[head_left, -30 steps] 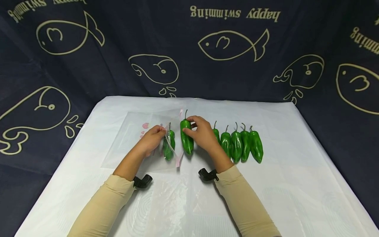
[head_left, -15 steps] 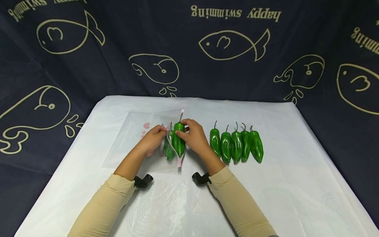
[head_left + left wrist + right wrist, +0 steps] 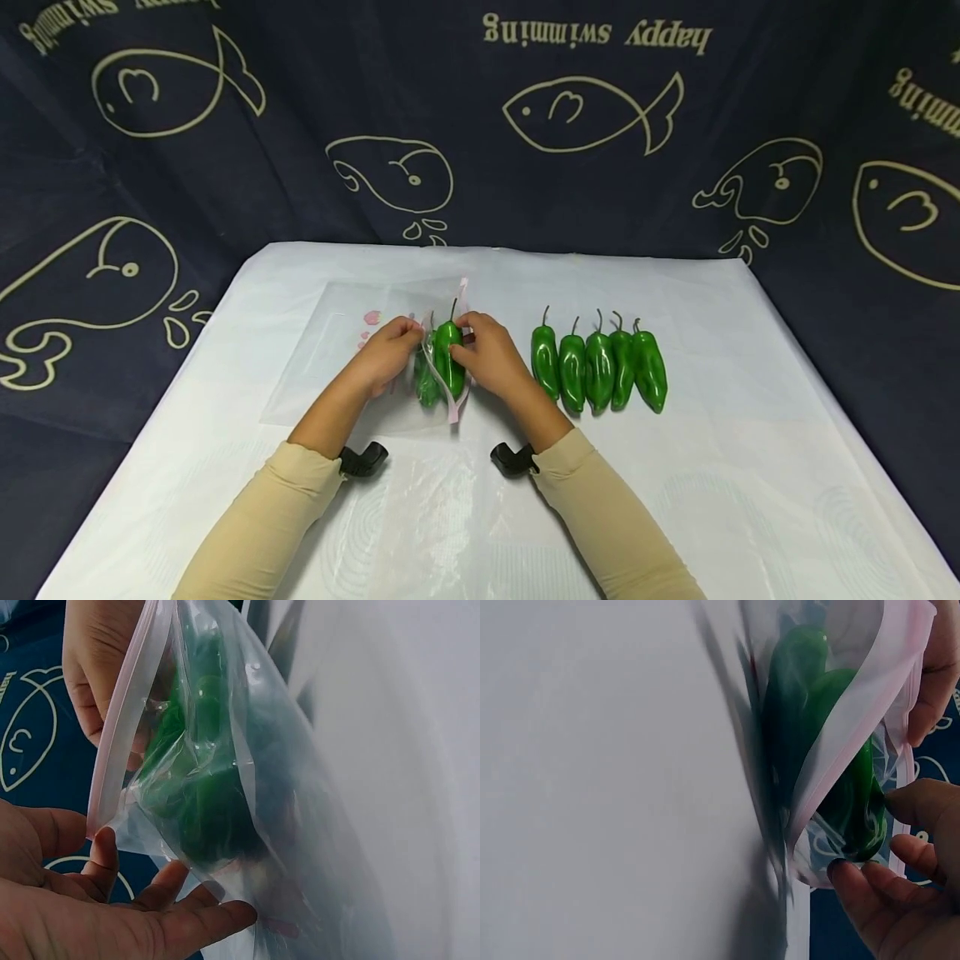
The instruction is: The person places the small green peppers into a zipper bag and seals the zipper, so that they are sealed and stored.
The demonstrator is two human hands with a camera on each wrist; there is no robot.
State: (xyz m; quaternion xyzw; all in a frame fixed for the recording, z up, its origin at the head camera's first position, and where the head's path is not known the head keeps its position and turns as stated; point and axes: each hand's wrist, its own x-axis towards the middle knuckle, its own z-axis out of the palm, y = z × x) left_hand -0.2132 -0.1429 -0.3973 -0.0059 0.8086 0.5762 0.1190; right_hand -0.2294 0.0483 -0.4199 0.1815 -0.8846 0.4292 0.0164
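A clear zip bag [image 3: 300,387] with a pink zip edge and small pink prints lies on the table, its mouth facing right. My left hand [image 3: 386,354] pinches the upper lip of that mouth, holding it raised. One green pepper [image 3: 426,385] sits inside, seen through the plastic. My right hand [image 3: 491,354] grips a second green pepper [image 3: 450,360] by its side, within the open mouth and beside the first. In the right wrist view, the right fingertips [image 3: 855,874] reach in at the pepper's end, between the pink zip strips [image 3: 855,720].
Several green peppers [image 3: 600,371] lie in a row to the right of the right hand, stems pointing away. A white cover [image 3: 712,467] spreads over the table. Behind it hangs a dark cloth [image 3: 465,100] with fish and whale drawings.
My right hand has moved left, bringing its pepper from beside the bag into the mouth, then slightly nearer me. My left hand has kept its hold on the bag's lip.
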